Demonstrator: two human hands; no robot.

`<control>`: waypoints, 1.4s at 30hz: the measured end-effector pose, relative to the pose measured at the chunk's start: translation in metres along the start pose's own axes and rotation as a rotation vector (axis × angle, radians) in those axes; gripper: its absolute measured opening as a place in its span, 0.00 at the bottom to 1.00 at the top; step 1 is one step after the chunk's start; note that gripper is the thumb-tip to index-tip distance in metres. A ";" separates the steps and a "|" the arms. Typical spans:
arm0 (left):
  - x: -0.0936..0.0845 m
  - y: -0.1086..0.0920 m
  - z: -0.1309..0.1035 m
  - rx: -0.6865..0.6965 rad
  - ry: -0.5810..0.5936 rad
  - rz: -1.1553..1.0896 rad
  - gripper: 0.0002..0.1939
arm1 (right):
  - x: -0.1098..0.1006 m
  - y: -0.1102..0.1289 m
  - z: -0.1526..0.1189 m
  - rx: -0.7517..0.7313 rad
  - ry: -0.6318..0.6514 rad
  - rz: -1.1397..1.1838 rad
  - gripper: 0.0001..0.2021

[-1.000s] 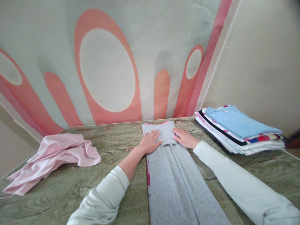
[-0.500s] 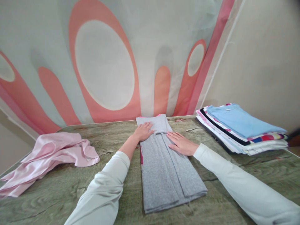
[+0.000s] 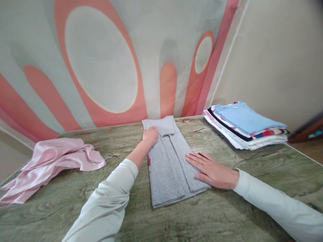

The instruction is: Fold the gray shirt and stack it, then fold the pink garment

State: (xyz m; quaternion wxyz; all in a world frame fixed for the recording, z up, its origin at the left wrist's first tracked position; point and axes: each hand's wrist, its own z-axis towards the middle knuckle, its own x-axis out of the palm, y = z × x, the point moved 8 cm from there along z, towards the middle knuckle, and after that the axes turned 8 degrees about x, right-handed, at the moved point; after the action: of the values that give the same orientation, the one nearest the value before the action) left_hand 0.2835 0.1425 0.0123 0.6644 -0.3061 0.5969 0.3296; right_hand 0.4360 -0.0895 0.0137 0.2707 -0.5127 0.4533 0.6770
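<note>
A grey piece of clothing [image 3: 166,164] is laid flat on the wooden counter [image 3: 121,215], straight in front of the person, and it is reached by both hands. Its long way is pointed from the near side to the far edge of the counter, with the far end tipped a little to the left. The far end, where a bit of pink trim can be seen, is placed by the patterned wall [image 3: 151,84]. A short grey flap [image 3: 163,127] is folded across the top, and long folds are seen running down the cloth. The left hand [image 3: 150,135] is set on the left side, close to the far end; its fingers are bent a little, and whether any cloth is pinched cannot be told. The right hand [image 3: 214,169] is spread flat, palm down, with its fingers put on the right edge, close to the near end. So the far end is nearer to the left hand, and the near end is nearer to the right hand. Off to the left, a crumpled pink cloth [image 3: 57,154] is left lying. Off to the right, a pile of folded clothes [image 3: 232,132] is stacked, with a light blue one [image 3: 248,117] put on top.
</note>
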 end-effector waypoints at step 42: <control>-0.045 -0.083 -0.263 0.204 0.050 -0.552 0.04 | -0.017 0.008 -0.052 0.121 0.025 0.132 0.07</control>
State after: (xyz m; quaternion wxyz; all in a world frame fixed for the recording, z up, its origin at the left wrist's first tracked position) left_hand 0.1918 -0.1208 0.0315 0.7413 -0.3967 0.5373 0.0670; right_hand 0.4583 -0.1379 0.0293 0.2503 -0.4727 0.5297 0.6583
